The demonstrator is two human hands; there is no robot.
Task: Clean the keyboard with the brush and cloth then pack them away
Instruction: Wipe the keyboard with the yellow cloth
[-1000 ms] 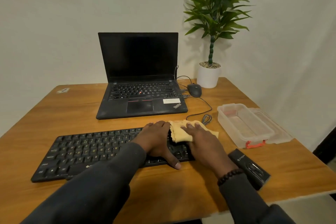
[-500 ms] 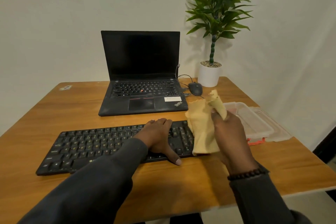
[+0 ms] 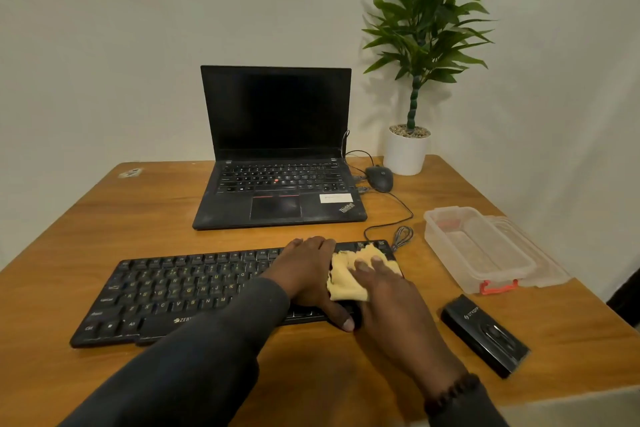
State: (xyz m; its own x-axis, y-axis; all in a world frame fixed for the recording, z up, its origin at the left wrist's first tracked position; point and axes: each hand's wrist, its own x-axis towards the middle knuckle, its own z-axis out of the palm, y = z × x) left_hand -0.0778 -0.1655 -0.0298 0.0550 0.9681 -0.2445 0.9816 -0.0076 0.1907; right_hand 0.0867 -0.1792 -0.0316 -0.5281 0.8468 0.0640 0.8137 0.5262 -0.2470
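A black keyboard [image 3: 180, 291] lies across the front of the wooden desk [image 3: 104, 218]. A yellow cloth [image 3: 344, 282] is spread on the keyboard's right end. My right hand [image 3: 384, 291] presses flat on the cloth with straight fingers. My left hand [image 3: 308, 270] rests flat on the keys just left of the cloth, its thumb at the keyboard's front edge. A black box [image 3: 485, 334] with a brush pictured on it lies on the desk to the right. The brush itself is not visible.
A clear plastic container [image 3: 474, 250] with an orange clip stands at the right, its lid [image 3: 540, 260] beside it. Behind the keyboard are an open black laptop [image 3: 277, 163], a wired mouse [image 3: 380, 178] and a potted plant [image 3: 407, 149].
My right hand lifted the cloth off the keyboard, then brought it back down onto the right end and now presses it flat. My left hand stayed on the keys.
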